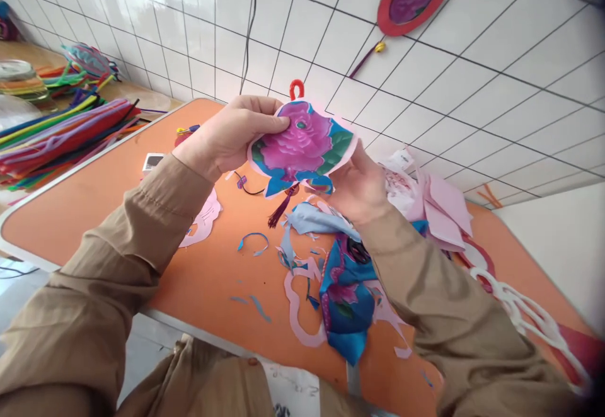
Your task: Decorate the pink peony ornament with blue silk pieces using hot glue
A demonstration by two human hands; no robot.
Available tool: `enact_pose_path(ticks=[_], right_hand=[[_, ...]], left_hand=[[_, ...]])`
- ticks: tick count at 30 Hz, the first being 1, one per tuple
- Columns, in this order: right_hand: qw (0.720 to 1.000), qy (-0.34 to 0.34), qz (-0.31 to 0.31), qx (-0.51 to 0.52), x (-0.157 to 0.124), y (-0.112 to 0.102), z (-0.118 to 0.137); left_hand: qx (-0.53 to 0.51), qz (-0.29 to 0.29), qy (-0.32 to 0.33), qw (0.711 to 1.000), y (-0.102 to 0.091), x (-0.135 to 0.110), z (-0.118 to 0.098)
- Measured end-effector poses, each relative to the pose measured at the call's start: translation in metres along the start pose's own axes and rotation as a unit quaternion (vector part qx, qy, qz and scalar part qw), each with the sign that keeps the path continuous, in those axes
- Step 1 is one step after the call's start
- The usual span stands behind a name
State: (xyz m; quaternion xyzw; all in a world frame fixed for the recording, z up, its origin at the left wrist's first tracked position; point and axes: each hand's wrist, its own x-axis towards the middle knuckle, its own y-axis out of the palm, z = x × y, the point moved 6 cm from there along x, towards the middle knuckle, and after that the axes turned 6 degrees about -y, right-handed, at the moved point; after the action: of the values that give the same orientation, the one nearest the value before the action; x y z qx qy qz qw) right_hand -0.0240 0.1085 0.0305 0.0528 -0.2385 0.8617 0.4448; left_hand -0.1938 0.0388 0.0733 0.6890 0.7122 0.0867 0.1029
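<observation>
A flat pink-edged fabric ornament [307, 140] with a magenta flower on blue is held up over the table. My left hand [231, 130] pinches its upper left edge, thumb on the front. My right hand [362, 184] grips the right edge from behind, its fingers partly hidden. A red loop [297, 88] sticks up at the top, and a dark purple tassel [283, 208] hangs below. Beneath lie blue flower-print cloth [350, 303], light blue cloth scraps [316, 218] and pink cut-outs [302, 329].
On the orange table [198, 291] are a small white box [152, 162] and a pink paper piece [205, 222]. Coloured pipe cleaners [66, 133] are piled at left. Pink sheets [442, 209] and white cord [524, 310] lie at right. A red-rimmed ornament [384, 7] hangs on the tiled wall.
</observation>
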Motion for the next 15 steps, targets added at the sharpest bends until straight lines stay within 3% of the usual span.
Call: enact_pose_path(ticks=[2, 4, 9, 15], right_hand=[[0.973, 0.078, 0.051, 0.212, -0.03, 0.006, 0.0], [0.947, 0.109, 0.034, 0.3, -0.055, 0.01, 0.003], [0.949, 0.105, -0.049, 0.292, -0.083, 0.017, -0.001], [0.955, 0.104, -0.088, 0.261, -0.094, 0.012, -0.016]], left_hand=[[0.003, 0.003, -0.004, 1.0, 0.006, 0.002, 0.007], [0.004, 0.004, -0.01, 1.0, 0.014, 0.002, 0.015], [0.022, 0.018, -0.016, 0.999, 0.039, -0.003, 0.033], [-0.001, 0.027, -0.015, 1.0, 0.056, -0.009, 0.053]])
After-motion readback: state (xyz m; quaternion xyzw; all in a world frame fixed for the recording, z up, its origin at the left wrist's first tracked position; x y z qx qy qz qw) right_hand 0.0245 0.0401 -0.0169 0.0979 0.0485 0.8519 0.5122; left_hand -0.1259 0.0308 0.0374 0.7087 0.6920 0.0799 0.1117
